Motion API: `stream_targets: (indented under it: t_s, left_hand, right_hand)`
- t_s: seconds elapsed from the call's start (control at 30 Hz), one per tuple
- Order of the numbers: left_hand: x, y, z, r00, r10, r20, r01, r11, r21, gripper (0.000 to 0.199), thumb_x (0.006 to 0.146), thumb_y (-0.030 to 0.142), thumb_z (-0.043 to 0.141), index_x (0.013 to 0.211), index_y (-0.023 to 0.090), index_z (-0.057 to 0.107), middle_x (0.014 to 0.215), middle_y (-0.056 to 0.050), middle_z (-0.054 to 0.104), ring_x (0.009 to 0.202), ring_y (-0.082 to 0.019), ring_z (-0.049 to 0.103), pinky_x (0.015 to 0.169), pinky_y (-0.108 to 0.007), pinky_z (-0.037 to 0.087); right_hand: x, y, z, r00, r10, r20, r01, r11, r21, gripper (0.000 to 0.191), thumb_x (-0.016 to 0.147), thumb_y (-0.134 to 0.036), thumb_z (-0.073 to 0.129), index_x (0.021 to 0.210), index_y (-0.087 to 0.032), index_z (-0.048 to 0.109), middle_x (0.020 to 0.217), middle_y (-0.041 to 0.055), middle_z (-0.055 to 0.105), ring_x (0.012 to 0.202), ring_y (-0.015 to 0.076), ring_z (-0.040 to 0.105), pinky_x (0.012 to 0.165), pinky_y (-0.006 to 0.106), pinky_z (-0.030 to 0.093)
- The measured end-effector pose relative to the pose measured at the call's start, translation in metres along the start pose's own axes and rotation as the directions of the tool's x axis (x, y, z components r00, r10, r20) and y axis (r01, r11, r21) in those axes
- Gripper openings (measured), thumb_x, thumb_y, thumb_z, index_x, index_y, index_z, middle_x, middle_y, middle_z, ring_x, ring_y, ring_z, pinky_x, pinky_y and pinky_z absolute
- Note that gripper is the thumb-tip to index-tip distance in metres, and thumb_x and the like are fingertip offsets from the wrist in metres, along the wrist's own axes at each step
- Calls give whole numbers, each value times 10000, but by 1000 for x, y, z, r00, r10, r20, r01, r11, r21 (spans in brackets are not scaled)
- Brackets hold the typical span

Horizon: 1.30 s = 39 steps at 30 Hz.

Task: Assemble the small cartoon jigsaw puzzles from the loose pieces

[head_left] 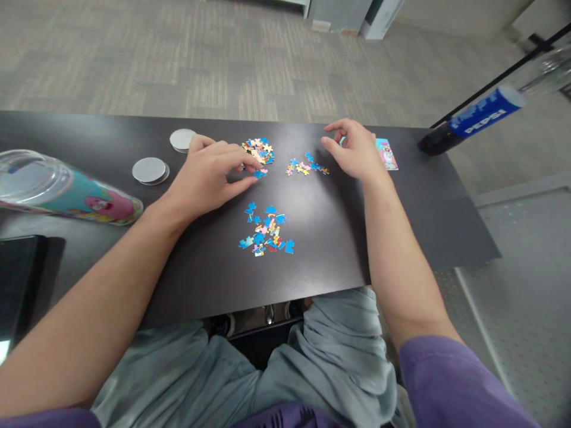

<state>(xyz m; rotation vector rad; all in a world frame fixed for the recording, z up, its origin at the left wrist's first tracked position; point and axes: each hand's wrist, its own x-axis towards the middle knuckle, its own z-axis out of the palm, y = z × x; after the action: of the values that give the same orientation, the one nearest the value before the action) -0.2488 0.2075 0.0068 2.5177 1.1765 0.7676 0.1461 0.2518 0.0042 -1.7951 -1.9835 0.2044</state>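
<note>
My left hand (216, 169) is at the middle of the dark table, thumb and index finger closed around a small blue and pink puzzle piece (261, 173). Just beyond those fingertips is a round heap of puzzle pieces (263, 148), partly hidden by the hand. My right hand (350, 147) hovers near the far edge with thumb and fingers apart, holding nothing. To its left lies a loose cluster of pieces (303, 166). Nearer to me is a scattered group of mostly blue pieces (267, 229). A colourful picture card (387, 154) is partly behind the right hand.
White round discs (149, 170) and another stack of discs (182, 139) lie left of my hand. A clear-topped printed canister (84, 193) and a black device (20, 279) are farther left. A Pepsi bottle (484, 114) stands at the table's right end.
</note>
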Motion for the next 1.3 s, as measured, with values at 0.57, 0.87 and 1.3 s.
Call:
stream_targets:
  t_s: [0.57, 0.87, 1.3]
  left_hand:
    - [0, 8, -3, 999, 38, 28, -39, 999, 34, 274, 1216, 501, 683, 1277, 336, 893, 1209, 44, 938, 1110, -243, 775, 1242, -636, 443]
    - [-1, -3, 3, 1000, 6, 23, -6, 1000, -9, 300, 1130, 559, 776, 1362, 402, 882, 1319, 24, 954, 1134, -296, 840, 1207, -643, 483]
    - [-1, -37, 14, 984, -132, -118, 140, 988, 67, 267, 1136, 542, 826, 1344, 407, 926, 1405, -97, 862, 1173, -354, 784, 1111, -652, 587]
  right_hand:
    - [-9, 0, -32, 928, -123, 352, 92, 990, 104, 188, 967, -418, 1050, 943, -270, 937, 976, 37, 814, 862, 255, 700, 911, 464, 565]
    - [-22, -62, -4, 927, -271, 261, 265, 962, 57, 97, 1175, -403, 879, 1181, -308, 863, 1300, 105, 872, 1244, 398, 805, 1317, 632, 508]
    - [-40, -96, 30, 916, -332, 226, 328, 943, 57, 345, 1127, -481, 983, 1341, -297, 785, 1649, 215, 712, 1545, 544, 679, 1330, 779, 499]
